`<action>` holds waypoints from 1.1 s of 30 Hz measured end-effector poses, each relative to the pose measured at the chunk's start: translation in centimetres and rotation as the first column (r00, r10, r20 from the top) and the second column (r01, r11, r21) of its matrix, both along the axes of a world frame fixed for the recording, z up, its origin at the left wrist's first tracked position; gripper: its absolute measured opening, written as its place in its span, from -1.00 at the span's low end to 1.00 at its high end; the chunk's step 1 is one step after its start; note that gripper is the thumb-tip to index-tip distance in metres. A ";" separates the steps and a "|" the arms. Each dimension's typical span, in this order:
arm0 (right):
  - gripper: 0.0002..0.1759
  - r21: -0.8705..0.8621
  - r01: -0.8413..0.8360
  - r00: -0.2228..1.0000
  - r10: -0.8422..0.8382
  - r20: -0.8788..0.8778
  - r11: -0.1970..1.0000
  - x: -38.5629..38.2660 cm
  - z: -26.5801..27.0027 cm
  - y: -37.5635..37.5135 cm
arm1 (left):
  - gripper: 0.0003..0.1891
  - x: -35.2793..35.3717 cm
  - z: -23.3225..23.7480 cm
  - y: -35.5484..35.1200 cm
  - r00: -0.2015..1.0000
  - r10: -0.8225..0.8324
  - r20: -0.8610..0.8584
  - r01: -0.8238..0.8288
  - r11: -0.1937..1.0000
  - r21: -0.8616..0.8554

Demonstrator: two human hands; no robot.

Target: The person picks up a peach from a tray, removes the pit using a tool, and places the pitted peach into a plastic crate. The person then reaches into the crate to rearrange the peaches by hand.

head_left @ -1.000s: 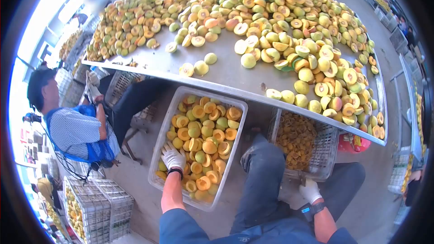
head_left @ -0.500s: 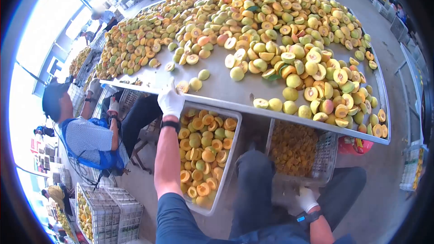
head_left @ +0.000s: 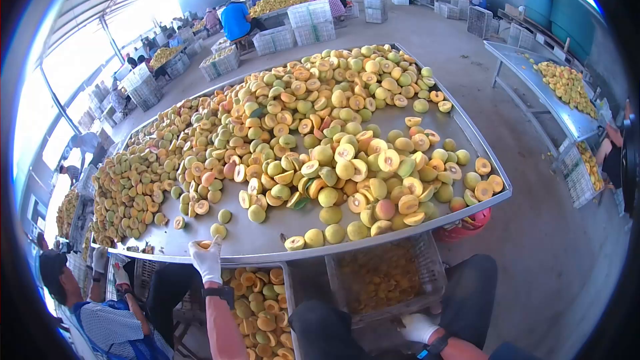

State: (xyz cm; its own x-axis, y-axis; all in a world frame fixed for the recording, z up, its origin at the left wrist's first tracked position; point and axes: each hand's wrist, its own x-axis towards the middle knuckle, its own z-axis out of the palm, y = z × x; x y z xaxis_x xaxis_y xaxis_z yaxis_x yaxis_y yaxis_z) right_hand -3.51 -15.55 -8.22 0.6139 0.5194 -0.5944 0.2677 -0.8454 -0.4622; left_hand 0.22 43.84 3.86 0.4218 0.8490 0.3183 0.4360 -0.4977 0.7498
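Note:
My left hand [head_left: 207, 263], in a white glove, is at the near edge of the metal table [head_left: 257, 243]. Its thumb and fingers close around a halved peach [head_left: 203, 245]. A whole-looking peach [head_left: 218, 230] lies just beyond the fingertips. Below that hand stands a crate of peach halves [head_left: 263, 307], their hollowed centres showing. Low beside my knee is my right hand [head_left: 419, 328], also gloved, with fingers curled; what they hold I cannot make out. Just above it is a crate [head_left: 433, 273] containing brownish fruit pieces [head_left: 377, 277].
A big heap of halved peaches [head_left: 300, 113] covers much of the tabletop. On my left sits a person in a blue apron [head_left: 113, 320]. A red tub [head_left: 467, 223] is under the table's right corner. Another fruit table [head_left: 533, 87] stands to the right, crates [head_left: 310, 23] behind.
The view has lifted, bringing more of the hall into sight. My left hand's fingers now close around the halved peach at the table edge. My right hand stays low beside my knee.

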 end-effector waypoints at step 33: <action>-0.80 0.567 0.110 0.919 -0.301 0.254 0.816 -2.7 11.8 0.2 | -0.56 -6.2 -3.4 -43.1 0.807 0.117 0.578 0.580 -0.337 -0.742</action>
State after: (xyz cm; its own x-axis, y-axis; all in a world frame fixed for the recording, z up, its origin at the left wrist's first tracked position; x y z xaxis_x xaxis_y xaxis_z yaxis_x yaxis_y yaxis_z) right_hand -6.20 -15.35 3.59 0.8463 0.5326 -0.0147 0.3279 -0.5423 -0.7736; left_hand -6.00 0.74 0.50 0.8673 0.0607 -0.4940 0.1443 0.9193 0.3663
